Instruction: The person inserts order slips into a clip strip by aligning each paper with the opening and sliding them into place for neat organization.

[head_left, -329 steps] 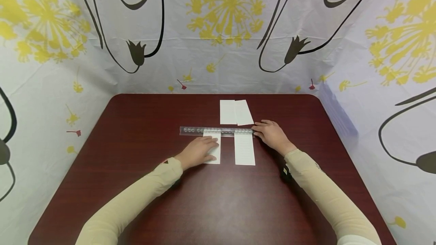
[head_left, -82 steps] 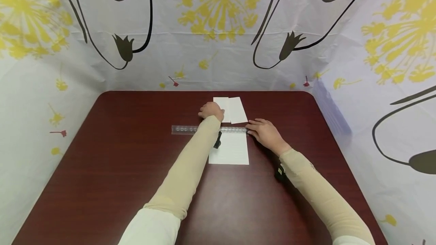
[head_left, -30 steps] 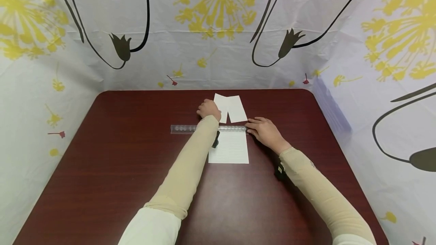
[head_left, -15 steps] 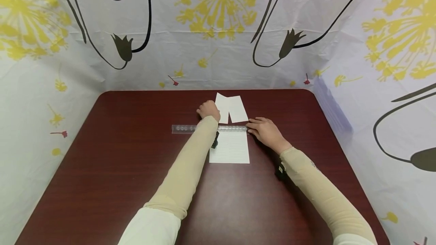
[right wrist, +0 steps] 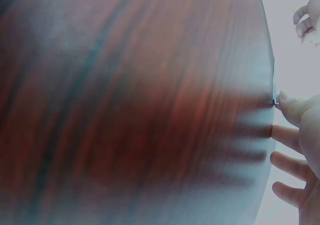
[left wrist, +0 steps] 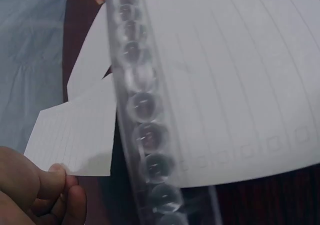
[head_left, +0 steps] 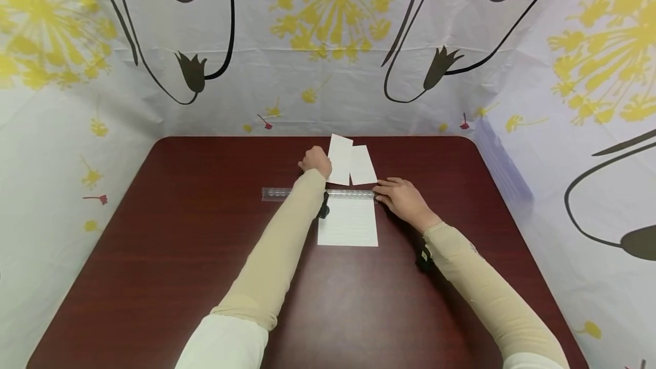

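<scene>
At the back of the table, my left hand (head_left: 315,160) pinches the edge of a small white lined paper (head_left: 339,158) between thumb and fingers. The left wrist view shows this grip at the corner of the held paper (left wrist: 75,140). A second white paper (head_left: 364,165) lies right beside it, slightly tilted. In front of both runs a clear plastic ruler-like strip (head_left: 277,194) with a row of round domes. My right hand (head_left: 405,201) touches the strip's right end, thumb against it and fingers spread. White lined paper (head_left: 348,224) lies along the strip's near side, partly covered by my left forearm.
The dark red-brown table (head_left: 205,232) has its far edge close behind the back papers. White patterned cloth (head_left: 246,90) hangs around its back and sides. A black wrist device (head_left: 423,258) sits under the right wrist.
My left hand has gone from the front left paper to a back one, now turned and shifted farther back. The two front papers now lie together. My right hand stays at the strip's end.
</scene>
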Demonstrator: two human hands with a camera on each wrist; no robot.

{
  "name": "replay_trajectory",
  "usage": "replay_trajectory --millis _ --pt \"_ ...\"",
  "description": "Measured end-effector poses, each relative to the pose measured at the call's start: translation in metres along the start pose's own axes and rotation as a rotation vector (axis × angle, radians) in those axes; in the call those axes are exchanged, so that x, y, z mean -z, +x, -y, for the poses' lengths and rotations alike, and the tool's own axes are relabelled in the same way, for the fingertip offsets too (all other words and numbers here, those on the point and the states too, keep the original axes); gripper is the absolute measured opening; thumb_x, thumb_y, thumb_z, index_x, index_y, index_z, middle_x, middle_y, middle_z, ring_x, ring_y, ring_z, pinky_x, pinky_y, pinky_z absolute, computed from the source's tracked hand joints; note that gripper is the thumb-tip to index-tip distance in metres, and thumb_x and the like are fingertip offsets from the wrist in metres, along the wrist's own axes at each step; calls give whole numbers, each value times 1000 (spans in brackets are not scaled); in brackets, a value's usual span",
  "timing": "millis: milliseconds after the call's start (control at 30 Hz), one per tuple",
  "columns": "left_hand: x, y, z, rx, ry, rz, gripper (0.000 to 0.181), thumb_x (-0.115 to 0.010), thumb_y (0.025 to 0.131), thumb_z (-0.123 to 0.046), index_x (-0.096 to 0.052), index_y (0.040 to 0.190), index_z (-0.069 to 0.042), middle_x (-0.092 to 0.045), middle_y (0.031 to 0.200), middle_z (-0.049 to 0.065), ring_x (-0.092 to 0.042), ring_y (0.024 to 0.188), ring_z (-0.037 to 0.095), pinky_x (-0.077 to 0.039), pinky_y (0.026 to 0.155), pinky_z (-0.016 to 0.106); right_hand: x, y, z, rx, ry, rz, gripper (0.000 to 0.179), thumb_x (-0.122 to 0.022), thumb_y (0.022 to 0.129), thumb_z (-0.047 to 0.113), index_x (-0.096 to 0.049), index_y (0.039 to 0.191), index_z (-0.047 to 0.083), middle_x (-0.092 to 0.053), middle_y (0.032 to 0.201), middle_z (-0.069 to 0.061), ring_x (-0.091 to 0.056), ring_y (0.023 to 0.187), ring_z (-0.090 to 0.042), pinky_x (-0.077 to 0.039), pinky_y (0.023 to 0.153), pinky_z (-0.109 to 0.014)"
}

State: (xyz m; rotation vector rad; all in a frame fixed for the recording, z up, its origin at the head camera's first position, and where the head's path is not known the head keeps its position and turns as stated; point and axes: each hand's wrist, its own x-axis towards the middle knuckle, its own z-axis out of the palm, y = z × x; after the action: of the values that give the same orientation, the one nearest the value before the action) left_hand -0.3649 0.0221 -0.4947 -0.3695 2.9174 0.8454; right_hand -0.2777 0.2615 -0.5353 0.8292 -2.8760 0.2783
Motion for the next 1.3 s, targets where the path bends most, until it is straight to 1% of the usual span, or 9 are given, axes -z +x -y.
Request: replay_trajectory --millis 100,233,367,500,733,867,1000,1167,1300 --pt "10 -1 0 -12 -48 19 24 -57 100 -22 -70 109 -4 -73 110 14 -70 97 32 -53 93 46 0 0 0 -10 -1 10 34 -64 96 24 -67 128 12 -64 135 -13 -56 131 -38 -43 110 -56" --pt "27 -5 -4 -32 -89 49 24 -55 101 -21 -72 100 -5 -74 105 13 -70 89 31 -54 78 40 1 0 1 -15 4 16 34 -64 96 24 -67 128 12 -64 135 -14 -55 131 -39 -43 109 -57" --pt "46 -12 -10 -45 -103 70 24 -54 101 -23 -72 103 -7 -73 107 11 -70 89 28 -53 70 36 1 0 0 -19 2 19 34 -64 96 25 -67 128 13 -64 135 -14 -55 131 -39 -43 110 -57" --pt "54 -17 -10 -51 -116 80 24 -55 101 -24 -71 107 -7 -73 107 11 -70 88 27 -53 68 34 3 0 2 -25 2 32 34 -63 97 25 -67 129 12 -64 135 -14 -55 131 -39 -43 109 -57" --pt "60 -19 -1 -47 -173 111 25 -56 99 -23 -72 104 -5 -73 108 13 -69 90 26 -53 72 33 5 0 5 -24 -6 40 35 -63 97 25 -67 129 12 -63 136 -14 -55 131 -39 -43 109 -58" --pt "68 -21 5 -41 -168 125 27 -57 100 -24 -71 106 -3 -73 109 14 -62 79 22 -48 64 30 3 0 4 -23 -7 39 35 -63 97 25 -66 130 12 -63 136 -14 -54 132 -39 -43 109 -58" --pt "76 -17 14 -24 -148 142 29 -57 100 -27 -70 110 -4 -72 110 13 -54 70 17 -42 60 28 2 0 4 -26 -9 34 35 -63 97 25 -66 130 12 -63 136 -14 -54 132 -38 -43 109 -57" --pt "89 -13 28 -14 -165 178 30 -56 100 -28 -71 109 -3 -71 111 15 -53 72 20 -41 61 30 2 0 5 -23 -5 30 35 -63 97 24 -66 130 12 -64 136 -14 -55 131 -39 -43 109 -58" --pt "100 -14 38 -13 -180 186 30 -57 99 -26 -71 107 -1 -69 113 17 -53 78 22 -41 63 31 3 -1 5 -22 -7 26 35 -64 97 24 -67 129 12 -64 136 -15 -55 131 -39 -43 108 -59"
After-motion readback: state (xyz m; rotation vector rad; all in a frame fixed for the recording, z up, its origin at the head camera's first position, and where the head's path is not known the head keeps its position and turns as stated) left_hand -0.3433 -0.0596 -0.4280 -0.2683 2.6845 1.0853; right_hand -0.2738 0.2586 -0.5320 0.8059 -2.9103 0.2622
